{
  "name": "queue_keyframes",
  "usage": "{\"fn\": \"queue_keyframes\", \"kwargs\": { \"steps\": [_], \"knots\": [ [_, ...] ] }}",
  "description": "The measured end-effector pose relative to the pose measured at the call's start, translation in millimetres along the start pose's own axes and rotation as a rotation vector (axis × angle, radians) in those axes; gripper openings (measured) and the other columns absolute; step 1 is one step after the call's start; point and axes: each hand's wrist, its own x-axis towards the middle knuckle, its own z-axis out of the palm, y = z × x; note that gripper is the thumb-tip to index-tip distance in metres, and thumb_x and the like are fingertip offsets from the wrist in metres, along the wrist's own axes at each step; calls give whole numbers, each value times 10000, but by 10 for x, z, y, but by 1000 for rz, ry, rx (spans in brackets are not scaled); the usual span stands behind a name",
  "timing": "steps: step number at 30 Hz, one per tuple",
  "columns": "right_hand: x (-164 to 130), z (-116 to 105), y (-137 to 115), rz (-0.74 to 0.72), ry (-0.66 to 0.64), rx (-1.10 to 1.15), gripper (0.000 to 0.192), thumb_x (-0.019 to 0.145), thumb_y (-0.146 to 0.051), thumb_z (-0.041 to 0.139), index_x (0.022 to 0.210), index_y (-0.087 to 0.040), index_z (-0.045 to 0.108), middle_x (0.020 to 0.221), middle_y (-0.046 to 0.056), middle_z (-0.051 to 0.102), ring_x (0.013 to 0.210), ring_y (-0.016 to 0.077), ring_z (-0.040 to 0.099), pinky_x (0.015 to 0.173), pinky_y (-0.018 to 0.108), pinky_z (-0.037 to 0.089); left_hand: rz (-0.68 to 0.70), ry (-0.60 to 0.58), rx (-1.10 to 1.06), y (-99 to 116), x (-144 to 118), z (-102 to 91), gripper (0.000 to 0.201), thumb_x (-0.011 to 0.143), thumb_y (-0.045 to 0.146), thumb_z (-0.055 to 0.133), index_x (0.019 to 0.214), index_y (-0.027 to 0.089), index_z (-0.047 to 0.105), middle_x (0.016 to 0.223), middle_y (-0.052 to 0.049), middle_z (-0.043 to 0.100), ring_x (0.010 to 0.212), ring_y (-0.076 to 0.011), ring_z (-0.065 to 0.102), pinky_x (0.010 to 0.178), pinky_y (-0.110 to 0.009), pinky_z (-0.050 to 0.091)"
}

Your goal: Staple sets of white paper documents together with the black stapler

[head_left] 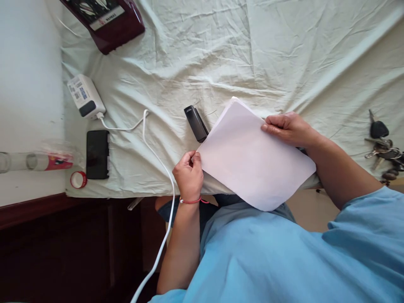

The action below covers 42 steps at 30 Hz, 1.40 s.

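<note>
I count one bare left hand [188, 173], one bare right hand [289, 128]; one stack of rectangular white paper [257, 158], sheets uncountable from here; one black oblong stapler [195, 123]; one white boxy charger [86, 96]; one thick white cable [173, 196]; one black rectangular phone [97, 154]; one clear red-labelled bottle [59, 161]; one round red-and-white cap [78, 179]; one glossy maroon box [123, 30]; one metal key bunch [380, 131], key count unclear.

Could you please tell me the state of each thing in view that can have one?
Paper sheets: stacked, held in left hand and right hand
Black stapler: on tablecloth, partly hidden by the paper
White cable: plugged into white box
Phone: flat, no lit screen visible
Tablecloth: wrinkled
Keys: bunched
Bottle: upright or lying unclear
</note>
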Motion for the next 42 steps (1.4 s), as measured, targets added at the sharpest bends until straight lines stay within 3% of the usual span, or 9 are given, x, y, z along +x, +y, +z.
{"fn": "queue_keyframes", "kwargs": {
  "steps": [5,9,13,18,24,30,35,39,42],
  "knots": [
    [-19,-22,-64,78,0,13,570,1002,-580,691,670,-237,379,645,9,389,660,164,370,622,359,277,-21,11,-5,26,61,8,204,908,401,731,865,218,809,655,17,686,606,-167,573,625,-294,436],
    [-20,-30,-93,127,31,17,519,981,-469,710,648,-230,392,636,11,393,634,153,367,588,358,266,3,27,13,42,118,28,158,897,351,722,851,225,806,686,0,737,652,-188,642,677,-304,491],
    [-40,-33,-107,201,61,84,503,971,-369,718,632,-230,373,621,3,368,590,140,354,549,359,256,83,-3,33,48,163,56,240,917,368,700,992,211,865,809,-36,802,723,-206,690,751,-328,513],
    [-61,-25,-110,242,96,124,471,979,-384,720,642,-238,426,626,19,452,588,153,392,533,365,278,94,-46,1,5,178,92,344,897,446,761,1084,181,874,749,-10,726,649,-174,600,693,-313,461],
    [-46,-31,-89,237,97,116,487,985,-386,732,639,-241,421,607,22,452,586,157,388,528,372,297,1,-60,-165,-14,213,111,296,864,453,761,951,184,852,807,-31,786,743,-190,682,716,-297,517],
    [-25,-39,-46,218,84,105,529,993,-470,739,620,-239,444,597,21,456,571,145,386,512,355,293,-12,-30,-139,-31,253,127,224,890,404,769,865,194,843,742,-7,754,711,-174,638,706,-294,494],
    [-16,-16,-39,204,115,73,421,997,-476,728,682,-239,578,626,28,535,597,169,456,549,363,332,17,-22,-133,-23,230,134,214,923,376,748,855,191,832,734,1,730,717,-167,627,705,-283,486],
    [-11,-6,-20,191,147,55,279,1003,-464,725,830,-246,705,680,30,613,632,186,495,597,372,366,63,23,-186,-42,191,164,237,930,377,762,1038,196,869,739,15,692,681,-150,588,683,-269,482],
    [-7,-11,-1,176,142,38,273,1004,-462,731,835,-247,716,695,35,639,657,194,513,623,370,380,109,44,-208,-79,168,185,281,926,411,780,1085,203,883,845,-14,758,719,-156,622,756,-292,532]
  ]
}}
